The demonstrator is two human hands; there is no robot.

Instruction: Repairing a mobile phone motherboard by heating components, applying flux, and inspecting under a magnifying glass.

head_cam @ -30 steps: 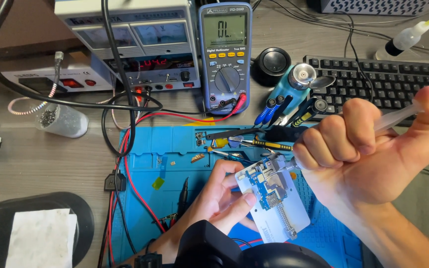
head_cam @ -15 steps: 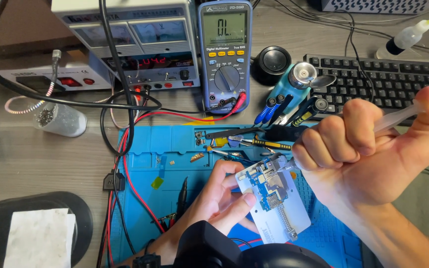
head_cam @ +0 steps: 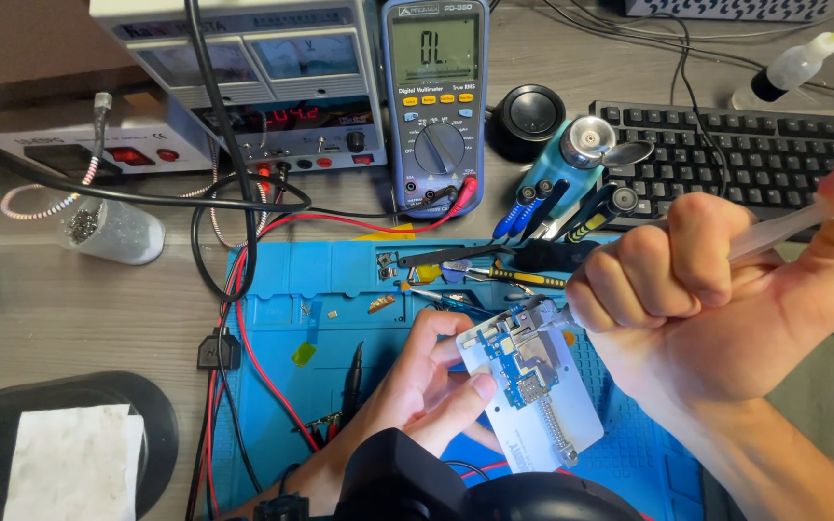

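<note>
Mat (head_cam: 282, 289), blue, covers mid-desk; bottom edge hidden behind dark scope head (head_cam: 456, 487) at frame bottom, which also cuts off L wrist. Keyboard (head_cam: 755, 154) top R, partly behind R hand, R end cut off. Power supply (head_cam: 243, 58) top L, top cropped; thick black cable (head_cam: 229, 164) runs across its front down onto mat. Meter (head_cam: 434, 106) stands next to supply, red/black leads trailing onto mat. Black tray w/ white cloth (head_cam: 74, 463) bottom L, cut by frame.

R hand (head_cam: 726, 309) clenched in a fist round a clear syringe (head_cam: 774, 232); thumb on plunger end, barrel mostly buried in fist. Tip hard to see, prob. touching board top edge. R forearm exits bottom R.

L hand (head_cam: 427, 386) grips white holder plate (head_cam: 542, 405) from L side, thumb on top face, fingers underneath and hidden. Plate tilted, over mat's R half. Blue board (head_cam: 523, 352) clamped on plate's upper part; components too small to read.

Blue tool stand (head_cam: 567, 174) w/ drivers between meter and keyboard. Tweezers (head_cam: 494, 270) on mat just above the plate. Squeeze bottle (head_cam: 789, 68) top R, behind keyboard. Small clear jar (head_cam: 113, 232) L of mat.
</note>
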